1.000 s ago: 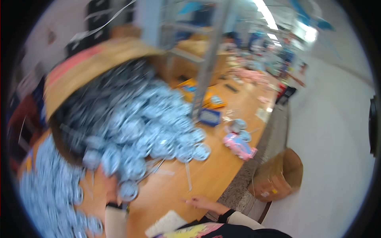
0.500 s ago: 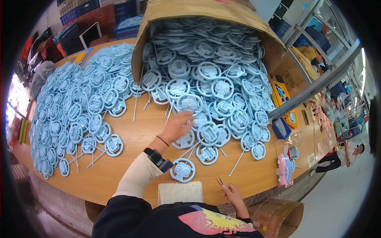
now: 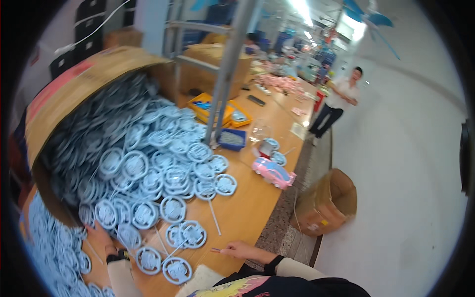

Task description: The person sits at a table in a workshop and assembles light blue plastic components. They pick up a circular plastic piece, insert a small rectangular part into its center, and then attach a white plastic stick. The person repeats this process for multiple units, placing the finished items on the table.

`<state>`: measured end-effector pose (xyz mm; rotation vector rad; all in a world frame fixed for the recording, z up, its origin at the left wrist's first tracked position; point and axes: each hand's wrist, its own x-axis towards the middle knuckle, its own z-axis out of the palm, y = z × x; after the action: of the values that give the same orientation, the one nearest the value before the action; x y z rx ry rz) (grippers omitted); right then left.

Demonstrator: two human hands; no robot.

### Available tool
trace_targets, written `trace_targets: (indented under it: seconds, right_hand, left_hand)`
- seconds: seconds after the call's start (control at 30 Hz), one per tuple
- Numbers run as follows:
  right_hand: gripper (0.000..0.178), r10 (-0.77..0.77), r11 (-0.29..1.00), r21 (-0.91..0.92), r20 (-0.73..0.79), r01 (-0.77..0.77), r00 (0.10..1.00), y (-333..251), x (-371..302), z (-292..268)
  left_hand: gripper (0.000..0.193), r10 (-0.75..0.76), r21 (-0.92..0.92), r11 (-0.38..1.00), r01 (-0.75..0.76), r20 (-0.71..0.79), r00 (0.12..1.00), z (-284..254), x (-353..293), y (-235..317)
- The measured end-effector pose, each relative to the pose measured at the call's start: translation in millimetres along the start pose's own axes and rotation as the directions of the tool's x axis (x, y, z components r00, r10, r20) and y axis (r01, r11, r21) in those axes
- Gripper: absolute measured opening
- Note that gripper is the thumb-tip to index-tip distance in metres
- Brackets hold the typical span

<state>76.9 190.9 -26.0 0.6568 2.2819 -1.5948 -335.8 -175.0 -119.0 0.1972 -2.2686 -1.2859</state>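
Observation:
Light-blue toy steering wheels (image 3: 173, 209), several with thin stems, spill in a heap from a cardboard box (image 3: 94, 69) onto the wooden table (image 3: 247, 208). My left hand (image 3: 100, 238) reaches to the near edge of that heap, fingers stretched out beside the wheels and slightly blurred; nothing shows in its grasp. Over the table's front edge, my right hand (image 3: 240, 249) pinches a thin two-pronged thing (image 3: 216, 250), small and reddish-dark, its exact kind unclear. Closest to that hand lie a pair of overlapping wheels (image 3: 192, 233) and a single wheel (image 3: 177, 270).
A pink toy car (image 3: 273, 173) stands near the right edge, beside a blue bin (image 3: 232, 139) and yellow trays (image 3: 237, 116). A metal post (image 3: 228, 74) rises behind them. An open carton (image 3: 324, 203) sits on the floor; a person (image 3: 339, 99) stands farther off.
The view has swung to the right. My left hand has moved from above the middle of the heap to its near left edge. My right hand still pinches the thin pronged thing.

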Motion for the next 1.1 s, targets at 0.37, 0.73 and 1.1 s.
trace_targets:
  seconds: [0.37, 0.73, 1.1]
  right_hand:
    - [0.041, 0.000, 0.996, -0.091, 0.047, 0.004, 0.999, -4.2, -5.5, 2.4]
    - [0.042, -0.094, 0.995, -0.026, 0.012, 0.094, 0.996, 5.0, -19.6, -11.8]
    - [0.043, -0.213, 0.977, 0.038, 0.018, 0.212, 0.977, 11.4, -23.7, -33.5]
  left_hand:
    - [0.054, 0.194, -0.129, 0.980, -0.153, 0.425, 0.884, 7.9, -102.3, 68.6]
    - [0.051, 0.172, 0.105, 0.967, -0.233, 0.406, 0.898, -23.6, -114.1, 65.1]
    - [0.056, 0.135, 0.234, 0.936, -0.262, 0.449, 0.883, -65.4, -157.0, 102.4]
